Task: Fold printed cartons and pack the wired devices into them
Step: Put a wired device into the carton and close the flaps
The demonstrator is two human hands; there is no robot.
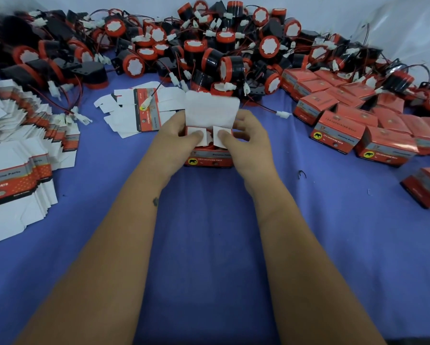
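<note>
Your two hands meet over one red printed carton [210, 159] that stands near the middle of the blue worktop [209, 245], its front panel with the yellow elephant badge facing you. Your left hand [178, 131] holds the carton's left side with its fingers curled round it, the thumb pressing the left white side flap [193, 135] down over the opening. Your right hand [246, 135] does the same on the other side, thumb flat on the right white side flap [221, 136]. The big white lid flap [211, 108] stands up behind both thumbs, not yet folded down. A little red shows between the two small flaps; what it is cannot be told. Along the far edge of the worktop lies a heap of red-and-black wired devices [204, 46] with white plugs. Flat unfolded cartons [17, 155] fan out along the left edge, a few more [139, 108] lie just left of your hands, and closed cartons [358, 115] crowd the right side.
</note>
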